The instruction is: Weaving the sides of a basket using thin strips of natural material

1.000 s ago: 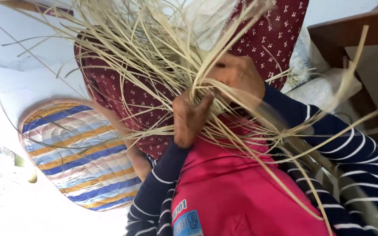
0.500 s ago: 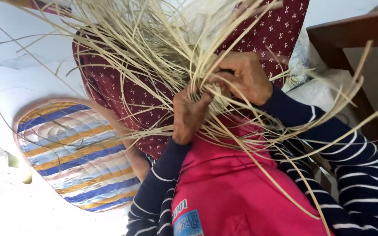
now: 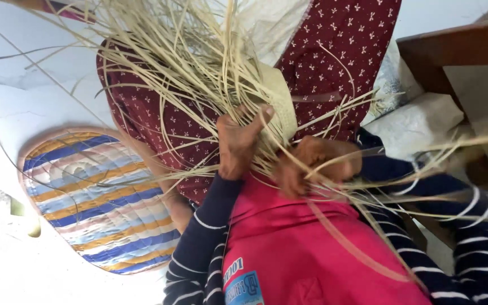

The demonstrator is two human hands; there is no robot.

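A tangle of long pale straw strips (image 3: pixel 176 62) fans out over my lap, joined to a small woven piece (image 3: pixel 280 96) at the centre. My left hand (image 3: pixel 238 141) grips a bunch of the strips just below that woven piece, thumb up against it. My right hand (image 3: pixel 317 164) is closed around other strips a little to the right and lower, with loose strands crossing over it. Both arms wear dark blue sleeves with white stripes. My lap is covered by dark red patterned cloth (image 3: pixel 345 39) and a bright pink garment (image 3: pixel 289 248).
A round striped mat (image 3: pixel 91 197) in blue, yellow and pink lies on the pale floor at the left. A brown wooden piece of furniture (image 3: pixel 458 51) stands at the upper right, with white sacks (image 3: pixel 419 124) beside it.
My right hand has dropped from above the left hand to lower right of it. The left hand has shifted up along the strips, and the woven piece has come into sight.
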